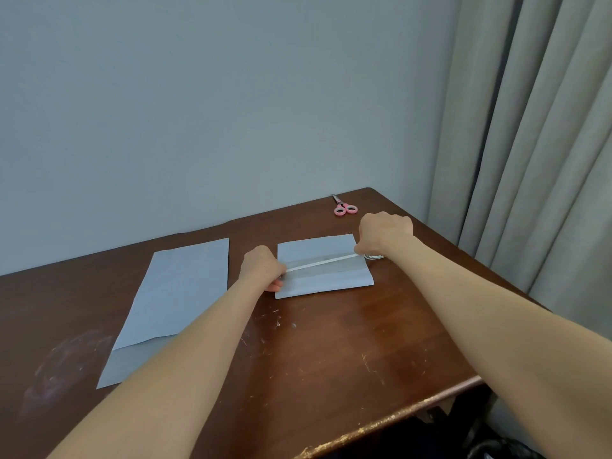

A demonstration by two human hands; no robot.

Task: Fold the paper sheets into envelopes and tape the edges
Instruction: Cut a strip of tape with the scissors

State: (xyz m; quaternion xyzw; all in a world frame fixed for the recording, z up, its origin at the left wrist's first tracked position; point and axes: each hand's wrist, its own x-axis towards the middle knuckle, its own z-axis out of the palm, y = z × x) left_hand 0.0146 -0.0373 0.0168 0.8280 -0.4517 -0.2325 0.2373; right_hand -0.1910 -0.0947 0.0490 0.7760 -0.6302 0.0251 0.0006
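- Head view: the left grip (261, 268), fingers curled, pinches one end of a tape strip (323, 261) at the left edge of the folded sheet (326, 281).
- The right grip (384, 233), knuckles up, clasps the tape roll (375, 257) just beside the sheet's right edge; the strip runs taut across the seam.
- Flat paper sheets (175, 299) lie left on the worktop (331, 352); pink scissors (345, 207) lie behind the right grip.

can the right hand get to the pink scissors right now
Probably yes: the pink scissors lie just beyond the right hand with nothing between them, but it grips the tape roll and must let go first.
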